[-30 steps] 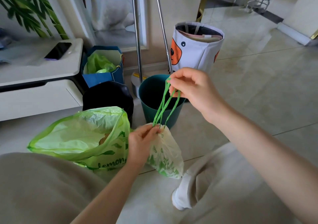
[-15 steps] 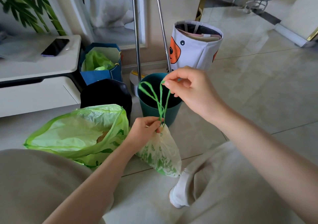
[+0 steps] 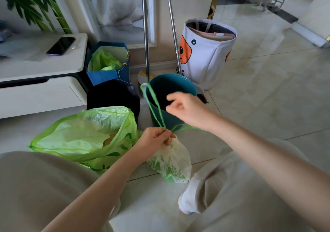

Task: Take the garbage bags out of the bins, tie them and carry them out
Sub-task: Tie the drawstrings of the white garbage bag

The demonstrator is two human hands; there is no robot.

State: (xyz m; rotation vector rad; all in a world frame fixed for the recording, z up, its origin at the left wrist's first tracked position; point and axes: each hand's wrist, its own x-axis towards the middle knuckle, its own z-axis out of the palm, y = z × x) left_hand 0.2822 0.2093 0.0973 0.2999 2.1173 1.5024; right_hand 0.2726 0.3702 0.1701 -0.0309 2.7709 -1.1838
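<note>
My left hand [image 3: 157,138] pinches the gathered neck of a small translucent garbage bag [image 3: 172,164] with green print, which hangs just above the floor. Its green drawstring [image 3: 153,103] rises from my fingers in a loose loop in front of the bare teal bin [image 3: 178,78]. A second strand runs right, under my right wrist. My right hand [image 3: 185,108] hovers blurred over the teal bin with fingers apart. A large green garbage bag [image 3: 80,133] lies open-mouthed on the floor to the left, in front of a black bin [image 3: 114,96].
A blue paper bag [image 3: 123,73] holding green plastic stands by a low white cabinet [image 3: 41,71] with a phone [image 3: 60,45] on it. Two metal poles [image 3: 146,35] and a white fabric basket [image 3: 205,58] stand behind the teal bin. My knees and white shoe [image 3: 185,201] are below.
My right hand has let go of the drawstring and dropped lower, in front of the teal bin. The string loop has swung up to the left. My left hand keeps its grip.
</note>
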